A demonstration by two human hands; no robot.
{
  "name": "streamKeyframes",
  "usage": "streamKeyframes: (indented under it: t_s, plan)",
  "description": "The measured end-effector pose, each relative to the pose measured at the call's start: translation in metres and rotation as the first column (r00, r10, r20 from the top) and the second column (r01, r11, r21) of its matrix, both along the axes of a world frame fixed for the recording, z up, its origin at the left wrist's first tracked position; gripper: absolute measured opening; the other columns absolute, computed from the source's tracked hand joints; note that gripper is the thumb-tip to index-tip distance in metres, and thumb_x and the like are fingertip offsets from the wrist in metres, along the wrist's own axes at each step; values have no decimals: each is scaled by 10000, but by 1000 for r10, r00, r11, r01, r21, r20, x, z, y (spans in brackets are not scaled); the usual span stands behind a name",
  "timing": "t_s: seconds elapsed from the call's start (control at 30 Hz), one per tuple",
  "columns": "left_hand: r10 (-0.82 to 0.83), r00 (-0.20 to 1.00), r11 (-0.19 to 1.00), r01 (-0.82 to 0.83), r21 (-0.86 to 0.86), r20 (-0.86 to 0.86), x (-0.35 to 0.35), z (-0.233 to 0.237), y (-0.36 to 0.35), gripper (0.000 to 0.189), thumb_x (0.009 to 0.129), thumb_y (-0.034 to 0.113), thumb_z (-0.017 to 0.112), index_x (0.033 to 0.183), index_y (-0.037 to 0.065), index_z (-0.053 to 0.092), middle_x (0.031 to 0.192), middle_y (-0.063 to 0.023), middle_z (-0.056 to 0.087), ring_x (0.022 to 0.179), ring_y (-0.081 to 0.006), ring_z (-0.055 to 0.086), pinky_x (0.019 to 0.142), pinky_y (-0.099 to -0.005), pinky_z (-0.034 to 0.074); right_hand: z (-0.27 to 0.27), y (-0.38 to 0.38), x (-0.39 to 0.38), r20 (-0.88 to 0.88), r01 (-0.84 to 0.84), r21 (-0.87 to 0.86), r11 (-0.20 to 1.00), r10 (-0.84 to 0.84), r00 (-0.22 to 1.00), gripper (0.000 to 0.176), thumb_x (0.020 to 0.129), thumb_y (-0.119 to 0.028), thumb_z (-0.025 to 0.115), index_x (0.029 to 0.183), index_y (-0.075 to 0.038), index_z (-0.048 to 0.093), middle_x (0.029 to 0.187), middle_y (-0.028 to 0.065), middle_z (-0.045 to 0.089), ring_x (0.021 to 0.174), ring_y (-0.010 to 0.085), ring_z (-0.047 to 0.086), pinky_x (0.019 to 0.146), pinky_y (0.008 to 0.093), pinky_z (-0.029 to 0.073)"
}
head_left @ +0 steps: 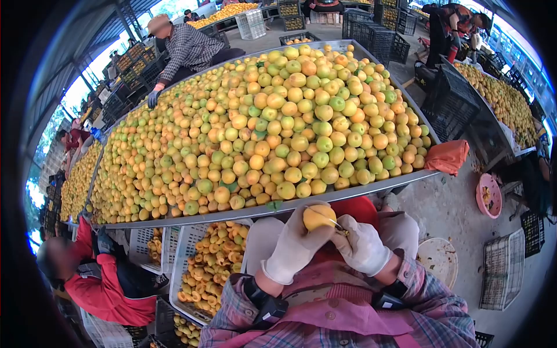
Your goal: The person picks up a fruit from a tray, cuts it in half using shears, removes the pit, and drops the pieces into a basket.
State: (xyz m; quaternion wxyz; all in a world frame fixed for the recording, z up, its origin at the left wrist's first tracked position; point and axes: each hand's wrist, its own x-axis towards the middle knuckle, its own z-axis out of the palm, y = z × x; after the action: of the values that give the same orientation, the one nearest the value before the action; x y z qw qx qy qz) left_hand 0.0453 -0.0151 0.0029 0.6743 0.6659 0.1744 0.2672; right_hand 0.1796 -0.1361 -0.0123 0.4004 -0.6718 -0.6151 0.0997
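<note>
My left hand point(295, 243), in a white glove, holds a yellow fruit point(318, 217) above my lap. My right hand point(361, 245), also gloved in white, is closed on a small knife point(337, 226) whose thin blade lies against the fruit's right side. Most of the knife's handle is hidden by my fingers. Just beyond my hands, a large metal-edged table point(243, 216) is heaped with yellow, orange and green fruit point(272, 116). To the left of my lap, a white crate point(181, 255) holds halved fruit point(213, 264).
An orange cloth point(447, 157) hangs over the table's right corner. A white bucket point(438, 261) and pink basin point(488, 196) stand on the floor at right. Co-workers sit at the lower left and far upper left. A grey crate point(502, 269) is farther right.
</note>
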Motion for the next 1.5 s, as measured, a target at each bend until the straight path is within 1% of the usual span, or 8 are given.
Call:
streamKeyframes:
  t_s: [0.1, 0.27, 0.4, 0.6, 0.83, 1.13, 1.43, 1.5]
  plan:
    - [104, 977, 865, 4, 502, -186, -4, 22, 1, 426, 824, 251, 754, 1133, 41, 549, 1016, -112, 626, 893, -209, 629, 798, -325, 509, 3, 1, 3, 1, -43, -3, 999, 43, 999, 287, 918, -207, 612, 1084, -25, 465, 710, 163, 571, 628, 392, 586, 524, 451, 453]
    - [3, 985, 948, 53, -315, 175, 6, -4, -11, 496, 837, 297, 746, 1198, 36, 530, 1043, -104, 607, 919, -194, 613, 809, -325, 501, -1, 7, -7, -89, 16, 96, 995, -7, 996, 273, 929, -196, 588, 1098, -17, 470, 729, 164, 575, 635, 408, 580, 539, 455, 456]
    - [17, 991, 936, 32, -351, 135, 4, 5, -16, 549, 831, 320, 749, 1235, 35, 510, 1081, -114, 601, 959, -220, 609, 840, -333, 495, -3, 7, -3, -75, 0, 147, 989, 11, 997, 276, 921, -183, 588, 1103, -9, 476, 722, 175, 571, 649, 413, 583, 546, 455, 458]
    - [174, 954, 766, 24, 643, -242, -5, 23, 1, 575, 811, 320, 756, 1238, 30, 502, 1115, -147, 601, 995, -303, 608, 858, -354, 498, -10, 7, 9, -39, -90, 53, 995, 92, 995, 260, 911, -176, 593, 1078, -14, 478, 712, 175, 571, 652, 403, 589, 544, 455, 458]
    - [-94, 984, 938, 138, -319, 151, -2, 5, -18, 572, 939, 402, 596, 1321, -5, 471, 1224, -68, 570, 1158, -174, 518, 1041, -313, 366, -7, 14, -2, -15, 2, 191, 982, 1, 1000, 252, 915, -198, 584, 1066, -21, 485, 718, 168, 580, 648, 406, 585, 552, 462, 460]
    - [259, 958, 778, -130, 614, -125, -3, 21, -5, 583, 762, 252, 786, 1226, 16, 521, 1069, -123, 616, 964, -226, 607, 826, -343, 503, 0, 14, 3, -24, -66, 196, 978, 72, 997, 261, 894, -175, 608, 1069, -28, 482, 729, 152, 593, 657, 392, 592, 567, 445, 471]
    - [122, 989, 968, -137, -209, -83, -1, 10, -11, 539, 774, 258, 775, 1187, 13, 529, 1035, -138, 622, 914, -259, 617, 806, -367, 503, -16, 18, -7, 9, 33, 177, 984, -35, 999, 278, 870, -144, 632, 1075, -32, 482, 750, 147, 601, 671, 375, 603, 573, 439, 474]
    - [283, 942, 894, -189, 407, -183, -3, 13, -8, 533, 760, 266, 778, 1168, 18, 541, 1016, -171, 616, 930, -332, 607, 811, -414, 499, -17, 18, -9, 0, 38, 170, 985, -38, 999, 285, 870, -148, 633, 1079, -30, 480, 749, 148, 602, 668, 374, 603, 571, 439, 472]
